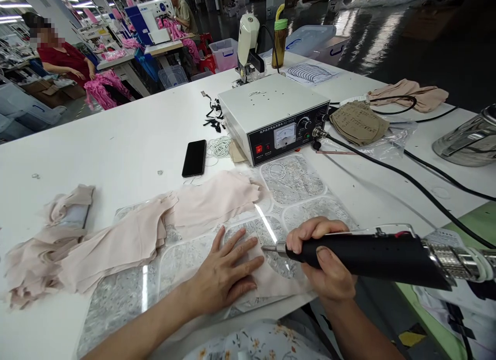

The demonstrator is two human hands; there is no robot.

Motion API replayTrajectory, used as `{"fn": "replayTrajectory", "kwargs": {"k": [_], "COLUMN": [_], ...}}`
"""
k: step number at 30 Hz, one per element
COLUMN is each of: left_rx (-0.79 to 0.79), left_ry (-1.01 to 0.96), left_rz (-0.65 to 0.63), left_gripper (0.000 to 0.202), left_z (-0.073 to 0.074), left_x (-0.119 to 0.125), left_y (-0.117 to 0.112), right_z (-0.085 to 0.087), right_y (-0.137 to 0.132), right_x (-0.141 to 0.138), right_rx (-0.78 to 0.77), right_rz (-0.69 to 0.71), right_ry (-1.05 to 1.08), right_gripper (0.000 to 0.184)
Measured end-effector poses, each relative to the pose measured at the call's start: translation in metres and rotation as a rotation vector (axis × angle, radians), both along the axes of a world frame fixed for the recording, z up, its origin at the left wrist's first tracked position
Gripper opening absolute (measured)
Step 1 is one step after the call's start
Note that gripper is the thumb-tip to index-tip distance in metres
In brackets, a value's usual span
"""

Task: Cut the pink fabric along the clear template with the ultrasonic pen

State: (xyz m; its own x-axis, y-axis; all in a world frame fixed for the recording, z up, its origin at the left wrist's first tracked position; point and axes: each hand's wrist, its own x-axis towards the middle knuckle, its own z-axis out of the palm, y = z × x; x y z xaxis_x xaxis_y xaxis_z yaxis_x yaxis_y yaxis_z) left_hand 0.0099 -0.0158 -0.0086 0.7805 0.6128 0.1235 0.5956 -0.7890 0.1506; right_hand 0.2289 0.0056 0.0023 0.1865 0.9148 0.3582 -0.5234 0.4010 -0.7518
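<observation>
My left hand point(222, 272) lies flat with fingers spread on a pale pink fabric piece point(271, 280), pressing it onto a scored glass cutting plate point(294, 182). My right hand point(323, 256) is wrapped round a black handheld cutting tool point(372, 254), whose metal tip touches the fabric just right of my left fingers. A black cable point(387, 169) runs from the tool's side of the table to a white control box point(277, 114) with a dial and knobs.
Pink fabric pieces point(127, 236) lie piled to the left. A black phone point(194, 157), white elastic loops point(220, 146), tan cut pieces point(358, 122) and a steel pot point(468, 138) sit around the box. Other people sit at sewing machines at the back left.
</observation>
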Motion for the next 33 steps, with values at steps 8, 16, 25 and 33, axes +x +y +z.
{"fn": "replayTrajectory", "kwargs": {"k": [8,16,25,33], "left_rx": [-0.008,-0.075,-0.090,-0.109], "left_ry": [0.039,0.049,0.048,0.036], "left_rz": [-0.058,-0.030,-0.024,-0.010], "left_gripper": [0.041,0.040,0.042,0.043], "left_z": [0.001,0.010,0.008,0.008], "left_x": [-0.010,-0.006,-0.005,-0.004], "left_y": [0.013,0.010,0.005,0.004], "right_z": [0.003,0.000,0.001,0.002], "right_y": [-0.012,-0.021,-0.024,-0.015], "right_x": [0.012,0.010,0.011,0.008], "right_rx": [-0.080,-0.121,-0.123,-0.073], "right_rz": [-0.049,-0.012,0.012,-0.045], "right_ry": [0.048,0.095,0.088,0.057], "right_gripper": [0.009,0.010,0.012,0.010]}}
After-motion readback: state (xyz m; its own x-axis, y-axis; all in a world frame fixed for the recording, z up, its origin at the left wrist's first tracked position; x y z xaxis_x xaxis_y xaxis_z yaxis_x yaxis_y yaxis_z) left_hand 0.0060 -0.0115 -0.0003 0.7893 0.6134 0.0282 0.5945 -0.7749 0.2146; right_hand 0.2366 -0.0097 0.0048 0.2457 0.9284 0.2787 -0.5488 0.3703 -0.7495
